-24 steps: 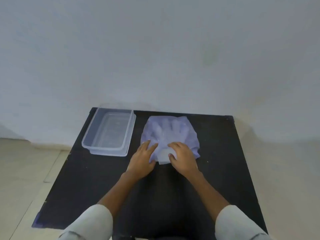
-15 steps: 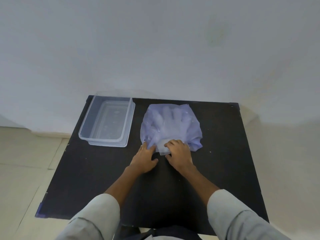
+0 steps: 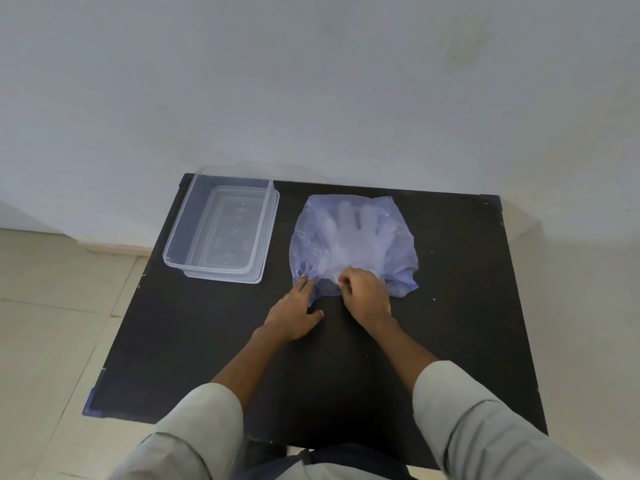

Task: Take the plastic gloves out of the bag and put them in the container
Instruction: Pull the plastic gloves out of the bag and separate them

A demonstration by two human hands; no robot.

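A thin bluish plastic bag (image 3: 398,251) lies flat on the black table (image 3: 207,341), its mouth toward me. Through it the clear plastic gloves (image 3: 349,230) show as pale fingers that point away from me. My left hand (image 3: 294,313) lies flat with its fingertips pressing the bag's near left edge. Curled at the bag's mouth, my right hand (image 3: 363,292) pinches the whitish cuff end of the gloves. An empty clear rectangular container (image 3: 221,230) stands to the left of the bag, apart from it.
The table stands against a pale wall (image 3: 311,81). Tiled floor (image 3: 41,323) lies off the table's left edge. My grey sleeves (image 3: 485,427) fill the bottom of the view.
My right hand has curled into a pinch on the cuff end of the gloves. The left hand has slid to the bag's near left edge. The camera has tilted down.
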